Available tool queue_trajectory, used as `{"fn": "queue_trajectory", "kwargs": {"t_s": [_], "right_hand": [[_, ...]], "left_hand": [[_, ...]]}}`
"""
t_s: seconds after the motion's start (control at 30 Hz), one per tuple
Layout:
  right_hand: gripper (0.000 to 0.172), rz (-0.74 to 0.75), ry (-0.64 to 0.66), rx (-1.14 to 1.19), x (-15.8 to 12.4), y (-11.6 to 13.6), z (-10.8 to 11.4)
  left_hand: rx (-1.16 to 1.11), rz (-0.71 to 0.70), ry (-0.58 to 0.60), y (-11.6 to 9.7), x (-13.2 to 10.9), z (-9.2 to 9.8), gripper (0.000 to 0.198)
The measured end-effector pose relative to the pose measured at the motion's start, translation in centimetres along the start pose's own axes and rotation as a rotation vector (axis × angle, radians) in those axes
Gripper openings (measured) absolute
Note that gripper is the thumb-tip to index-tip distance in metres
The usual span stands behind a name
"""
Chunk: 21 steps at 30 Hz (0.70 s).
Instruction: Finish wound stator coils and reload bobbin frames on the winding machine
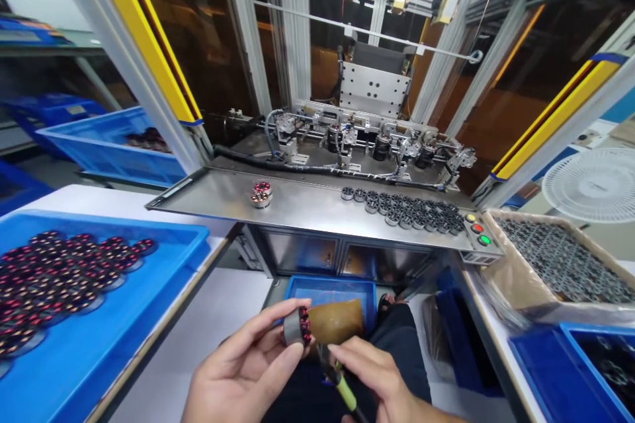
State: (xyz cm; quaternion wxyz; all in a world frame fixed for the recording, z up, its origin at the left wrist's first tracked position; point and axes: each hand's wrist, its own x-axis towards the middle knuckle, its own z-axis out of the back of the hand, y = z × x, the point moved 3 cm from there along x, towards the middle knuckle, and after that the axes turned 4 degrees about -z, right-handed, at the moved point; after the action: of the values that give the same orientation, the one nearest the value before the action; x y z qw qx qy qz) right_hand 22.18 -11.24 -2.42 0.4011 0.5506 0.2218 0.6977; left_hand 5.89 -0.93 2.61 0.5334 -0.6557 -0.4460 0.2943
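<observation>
In front of the steel desk [213,198], the fingers of the left hand [243,367] pinch a wound ring [295,328] above the lap [404,340], best gripped by its grey rim [291,330] (clear of the red windings [305,326]), while the right hand [381,373] grips a green-handled tool [347,394], best steered lightly

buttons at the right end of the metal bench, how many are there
3: yellow button at the back, red button in the middle, green button at the front, all on a small grey box. Others may be hidden.
</observation>
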Motion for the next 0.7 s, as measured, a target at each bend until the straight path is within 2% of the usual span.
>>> {"fn": "queue_trajectory", "kwargs": {"t_s": [0.17, 0.33, 0.63, 0.7], "right_hand": [[0.064, 0.031, -0.026, 0.048, 0.78, 0.31, -0.18], [0.067, 0.049, -0.05, 0.025, 1.18, 0.86, 0.0], [0.07, -0.01, -0.075, -0.073, 0.57, 0.69, 0.11], [0.064, -0.014, -0.062, -0.062, 0.63, 0.61, 0.16]], "left_hand": [[0.059, -0.052, -0.005, -0.47, -0.3, -0.29, 0.029], [0.073, -0.045, 0.0, -0.1, -0.45, -0.2, 0.029], [0.079, -0.071, -0.015, 0.41, -0.71, 0.29, 0.028], [0.087, -0.123, -0.022, 0.31, -0.74, 0.5, 0.023]]}}
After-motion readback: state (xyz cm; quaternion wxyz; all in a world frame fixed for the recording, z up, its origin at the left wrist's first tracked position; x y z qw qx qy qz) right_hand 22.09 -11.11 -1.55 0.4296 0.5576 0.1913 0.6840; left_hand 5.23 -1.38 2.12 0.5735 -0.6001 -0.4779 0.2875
